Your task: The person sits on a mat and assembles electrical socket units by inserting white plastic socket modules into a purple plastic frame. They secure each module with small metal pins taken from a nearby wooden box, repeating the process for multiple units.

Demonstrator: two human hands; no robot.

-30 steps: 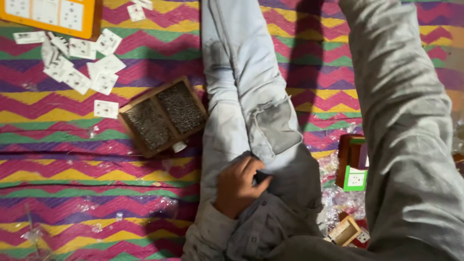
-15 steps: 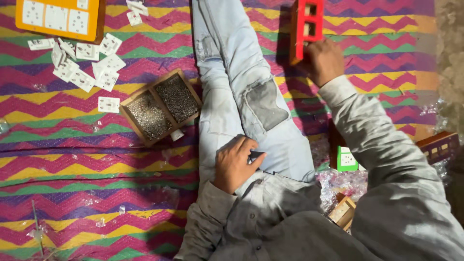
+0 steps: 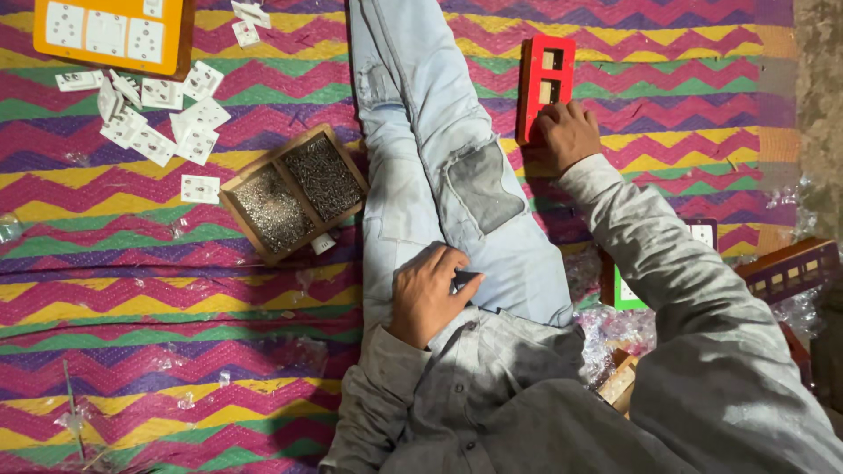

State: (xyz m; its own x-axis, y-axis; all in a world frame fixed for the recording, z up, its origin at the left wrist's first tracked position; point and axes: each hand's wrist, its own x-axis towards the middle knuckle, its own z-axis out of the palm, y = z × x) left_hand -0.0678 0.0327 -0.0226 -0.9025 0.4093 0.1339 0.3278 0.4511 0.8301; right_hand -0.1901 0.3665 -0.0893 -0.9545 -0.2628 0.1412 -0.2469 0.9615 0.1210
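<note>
2 hands show in the head view, both the person's own, over a mat [image 3: 132,290] of zigzag stripes in pink, yellow, green and purple. Nearest, low at the right edge, clear crinkled wrapping [image 3: 615,329] lies by a small pale wooden piece [image 3: 617,382], half hidden under the grey sleeve, and by a green box [image 3: 628,294] with a white face, cut off by the forearm. A dark brown slotted frame [image 3: 786,268] pokes in from the right edge, its far end hidden. The left hand [image 3: 430,294] rests on the thigh of the light blue jeans [image 3: 439,149], fingers curled over a small dark object [image 3: 465,279] at the pocket; what it is cannot be made out, nor whether the hand truly grips it. To the left, a wooden tray [image 3: 294,193] with 2 compartments sits tilted on the mat, both sides filled with small metal parts too fine to tell apart; 1 white square plate [image 3: 200,188] lies just beside it. Farther off, the right arm stretches forward and the right hand [image 3: 569,132] lies palm down, fingers bent onto the lower end of a red rectangular frame [image 3: 546,75] with 2 square openings, which lies flat on the mat right of the leg. At the far left, loose white plates [image 3: 149,110] lie scattered, and an orange board [image 3: 110,35] holding 3 white squares is cut off by the top edge.
</note>
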